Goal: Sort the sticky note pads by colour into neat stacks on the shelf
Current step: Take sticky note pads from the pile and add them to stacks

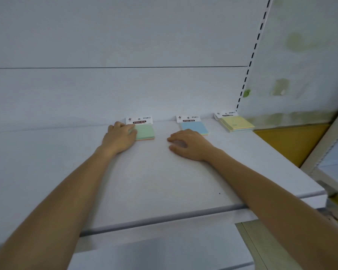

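As colour sorting looks finished, left hand touches green pad, grip unclear; right hand lies slack, empty; next: square edges.

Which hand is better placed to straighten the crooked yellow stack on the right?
Likely the right hand: it rests on the white shelf by the blue sticky note pad, nearer the yellow sticky note stack. The left hand touches the green sticky note pad, farthest away.

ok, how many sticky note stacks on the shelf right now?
3. Green-topped stack at back left, touched by the left hand; blue-topped stack in the middle, just beyond the right hand; yellow-topped stack at the right end. Pads within each stack can't be counted.
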The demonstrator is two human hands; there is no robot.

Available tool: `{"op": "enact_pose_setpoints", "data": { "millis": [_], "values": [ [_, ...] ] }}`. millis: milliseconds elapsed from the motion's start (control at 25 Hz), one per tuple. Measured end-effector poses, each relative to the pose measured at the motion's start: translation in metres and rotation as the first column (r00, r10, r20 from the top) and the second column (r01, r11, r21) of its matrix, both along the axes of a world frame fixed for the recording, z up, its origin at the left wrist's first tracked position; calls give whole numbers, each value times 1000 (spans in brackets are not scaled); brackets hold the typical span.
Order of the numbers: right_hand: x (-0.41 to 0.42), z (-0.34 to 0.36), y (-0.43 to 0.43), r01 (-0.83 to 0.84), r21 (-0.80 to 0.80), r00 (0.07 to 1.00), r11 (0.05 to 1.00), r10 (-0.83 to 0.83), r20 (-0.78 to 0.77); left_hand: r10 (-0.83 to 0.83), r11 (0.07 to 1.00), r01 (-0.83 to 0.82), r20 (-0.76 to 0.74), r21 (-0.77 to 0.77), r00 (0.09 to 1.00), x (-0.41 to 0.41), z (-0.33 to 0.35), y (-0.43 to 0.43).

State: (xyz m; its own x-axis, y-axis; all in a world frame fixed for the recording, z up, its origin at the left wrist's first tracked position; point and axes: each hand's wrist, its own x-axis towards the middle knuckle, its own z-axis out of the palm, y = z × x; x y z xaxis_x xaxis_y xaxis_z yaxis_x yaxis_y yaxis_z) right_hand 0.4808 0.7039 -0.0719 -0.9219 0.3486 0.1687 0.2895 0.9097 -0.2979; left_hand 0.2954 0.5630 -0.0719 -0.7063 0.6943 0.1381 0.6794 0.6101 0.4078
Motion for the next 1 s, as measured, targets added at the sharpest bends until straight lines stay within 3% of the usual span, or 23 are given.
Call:
{"op": "enact_pose_setpoints", "data": {
  "millis": [80,240,360,680,840,1000],
  "values": [
    [-1,-1,2,-14,22,1000,1000,14,-1,22,999,-21,-31,39,999,-1,5,-13],
    [-12,8,-10,-95,66,993,993,99,-68,54,998,-63,-244,-30,968,-11,10,-67],
    [-37,24,-40,-173,64,980,983,178,-88,87,989,-115,-263,-94,961,-18,14,-112],
    [-179,37,-243,-463,-70,883,884,453,-118,294,947,-320,-344,-22,892,-84,37,-328],
    [-230,24,-333,-531,-73,846,844,523,-98,401,898,-435,-281,-70,872,-120,30,-429],
    [-275,23,-375,-491,-91,869,866,480,-118,430,888,-454,-208,-80,878,-150,22,-482]
  ]
}}
